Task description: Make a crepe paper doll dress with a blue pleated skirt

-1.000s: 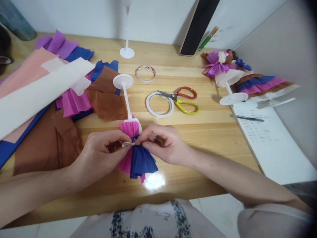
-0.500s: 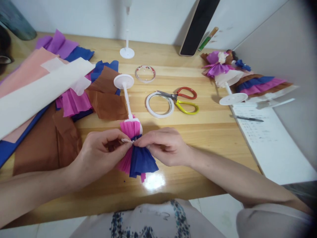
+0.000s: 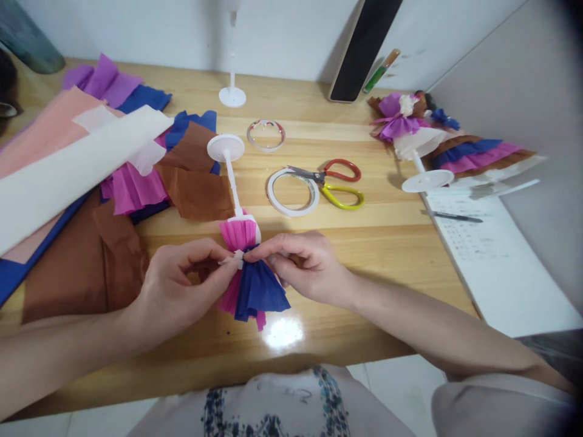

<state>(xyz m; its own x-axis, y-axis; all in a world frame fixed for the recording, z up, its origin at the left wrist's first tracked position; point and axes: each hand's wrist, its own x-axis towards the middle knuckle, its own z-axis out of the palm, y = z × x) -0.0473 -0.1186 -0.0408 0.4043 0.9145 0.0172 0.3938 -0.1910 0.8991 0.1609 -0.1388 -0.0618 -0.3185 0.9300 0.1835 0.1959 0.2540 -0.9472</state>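
A small piece of white paper or tape (image 3: 238, 257) is pinched between the thumb and index finger of my left hand (image 3: 180, 279), at the gathered waist of a crepe-paper skirt. My right hand (image 3: 314, 267) presses an index fingertip on the gathered top of the blue crepe paper (image 3: 259, 291); its thumb rests lower, beside the folds, and the other fingers curl partly out of sight. Pink crepe paper (image 3: 239, 232) wraps a white form on a stand (image 3: 233, 188), which lies on its side with its round base pointing away from me.
Scissors (image 3: 342, 196) with red and yellow handles lie over a tape roll (image 3: 291, 209). Behind is a clear ring (image 3: 266, 135). Coloured crepe sheets (image 3: 68, 243) cover the left. A paper-dressed doll (image 3: 473, 155) lies right, above a notebook (image 3: 514, 273) and pen (image 3: 458, 216).
The white piece now lies against the skirt's waist and shows more. My right index finger has straightened onto the blue gathers, and its thumb has moved away from the fingertip.
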